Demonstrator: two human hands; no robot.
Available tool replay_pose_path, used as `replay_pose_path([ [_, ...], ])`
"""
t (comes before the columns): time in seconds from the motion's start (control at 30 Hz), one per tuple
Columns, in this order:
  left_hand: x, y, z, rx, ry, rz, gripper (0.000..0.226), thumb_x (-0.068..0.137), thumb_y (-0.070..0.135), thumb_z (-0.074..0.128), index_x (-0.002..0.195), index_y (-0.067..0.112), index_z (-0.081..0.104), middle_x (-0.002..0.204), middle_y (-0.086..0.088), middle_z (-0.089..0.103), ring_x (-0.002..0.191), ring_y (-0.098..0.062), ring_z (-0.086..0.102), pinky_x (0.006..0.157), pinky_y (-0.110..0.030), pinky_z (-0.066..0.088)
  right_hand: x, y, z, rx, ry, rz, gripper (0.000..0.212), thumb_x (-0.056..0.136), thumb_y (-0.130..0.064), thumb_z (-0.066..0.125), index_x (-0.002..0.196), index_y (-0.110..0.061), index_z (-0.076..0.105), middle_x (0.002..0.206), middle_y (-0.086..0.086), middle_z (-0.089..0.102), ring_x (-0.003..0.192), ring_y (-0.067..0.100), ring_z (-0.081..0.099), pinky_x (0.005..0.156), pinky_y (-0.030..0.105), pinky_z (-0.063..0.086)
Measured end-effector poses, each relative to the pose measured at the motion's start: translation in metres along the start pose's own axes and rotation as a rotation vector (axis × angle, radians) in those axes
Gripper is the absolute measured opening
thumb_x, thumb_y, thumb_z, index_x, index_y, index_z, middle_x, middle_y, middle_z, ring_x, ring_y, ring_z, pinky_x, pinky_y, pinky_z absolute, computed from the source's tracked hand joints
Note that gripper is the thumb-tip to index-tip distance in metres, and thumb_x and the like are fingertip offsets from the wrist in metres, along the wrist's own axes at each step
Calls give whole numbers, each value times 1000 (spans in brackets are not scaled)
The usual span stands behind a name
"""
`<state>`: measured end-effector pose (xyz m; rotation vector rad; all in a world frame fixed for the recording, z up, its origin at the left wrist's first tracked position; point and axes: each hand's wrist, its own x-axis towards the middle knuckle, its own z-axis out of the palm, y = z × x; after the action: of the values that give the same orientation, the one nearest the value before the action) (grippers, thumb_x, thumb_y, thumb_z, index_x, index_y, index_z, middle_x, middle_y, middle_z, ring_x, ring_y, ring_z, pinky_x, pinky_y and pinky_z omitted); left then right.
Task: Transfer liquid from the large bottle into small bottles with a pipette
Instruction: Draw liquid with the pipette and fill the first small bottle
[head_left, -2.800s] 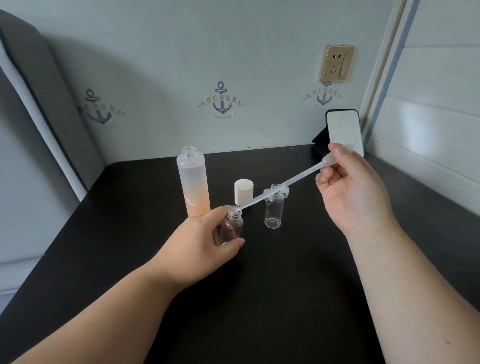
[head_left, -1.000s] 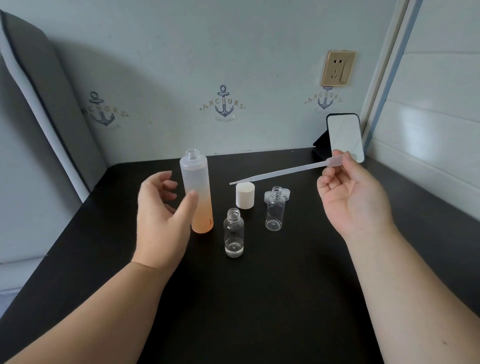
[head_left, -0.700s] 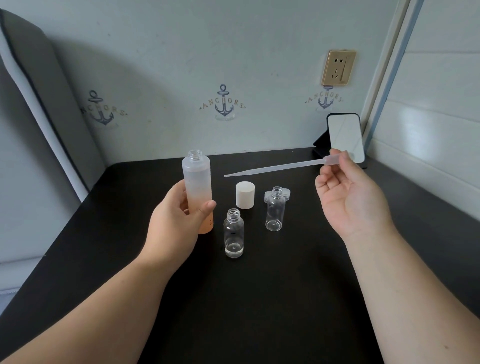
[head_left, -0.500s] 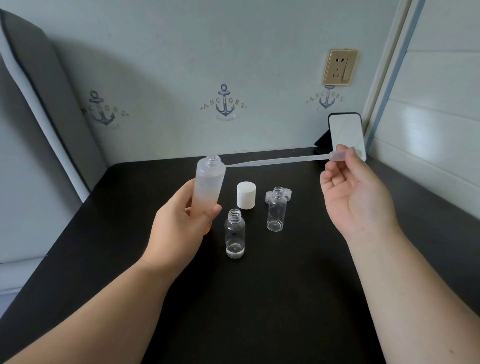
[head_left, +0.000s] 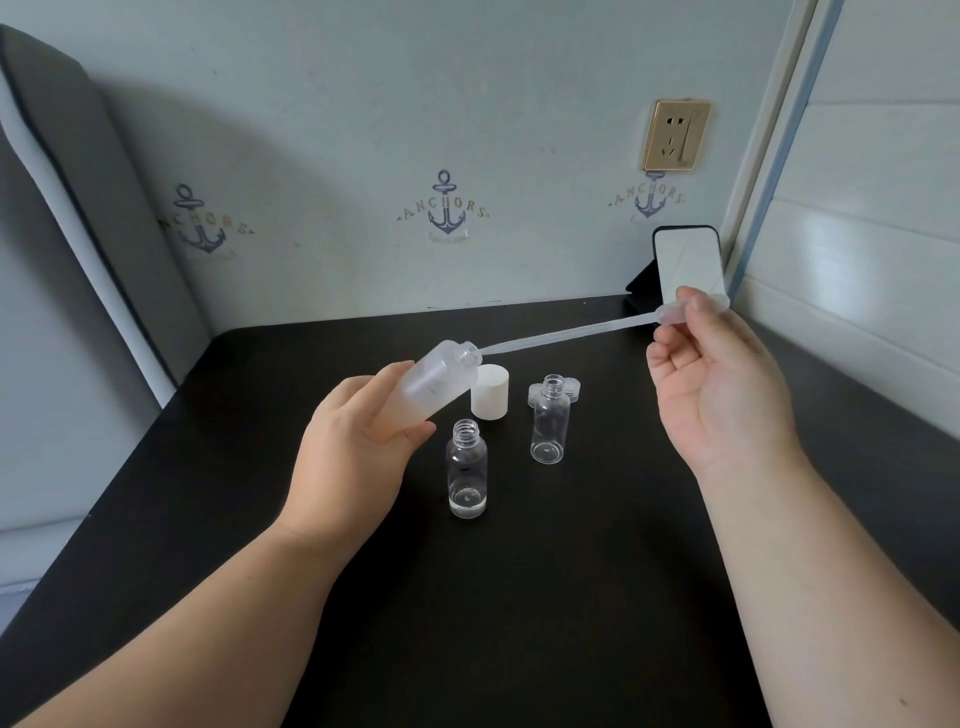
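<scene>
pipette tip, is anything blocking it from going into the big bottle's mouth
Nothing visible does. The left hand holds the big bottle tilted with its uncapped mouth facing the pipette, whose tip is right at the opening. The white cap sits on the table behind the bottle, out of the way.

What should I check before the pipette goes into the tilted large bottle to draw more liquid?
1. Left hand grips the large bottle firmly: ok.
2. Bottle mouth uncapped, white cap on the table: ok.
3. Pipette tip lined up at the bottle mouth: ok.
4. Right hand pinches the pipette bulb: ok.
5. Tilted bottle's liquid clear of the mouth: cannot tell.
6. Near small bottle and far small bottle upright and open: ok.
</scene>
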<state>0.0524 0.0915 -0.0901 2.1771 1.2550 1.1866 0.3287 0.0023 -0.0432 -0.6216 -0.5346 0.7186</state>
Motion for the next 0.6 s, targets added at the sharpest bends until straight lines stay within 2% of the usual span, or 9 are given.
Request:
replay_pose_path([
  [0.1, 0, 0, 1, 23, 21, 13, 57, 86, 24, 79, 137, 37, 59, 117, 15, 58, 110, -11, 53, 92, -26, 39, -1, 1, 1, -12, -20, 4, 10, 96, -5, 62, 93, -8, 71, 77, 4, 70, 71, 12, 63, 67, 20, 50],
  [0.23, 0, 2, 3, 45, 24, 42, 59, 86, 23, 80, 139, 32, 59, 121, 12, 59, 113, -14, 54, 96, -31, 43, -4, 3, 4, -24, -68, 23, 4, 86, -7, 71, 86, -8, 76, 77, 4, 70, 70, 11, 64, 64, 18, 49],
  [0.6, -1, 4, 5, 56, 23, 64, 57, 86, 23, 80, 139, 30, 61, 119, 14, 59, 112, -12, 53, 93, -24, 38, -8, 11, 6, -87, -151, 26, 14, 89, -4, 70, 85, -14, 80, 82, 8, 74, 73, 14, 67, 69, 19, 52],
])
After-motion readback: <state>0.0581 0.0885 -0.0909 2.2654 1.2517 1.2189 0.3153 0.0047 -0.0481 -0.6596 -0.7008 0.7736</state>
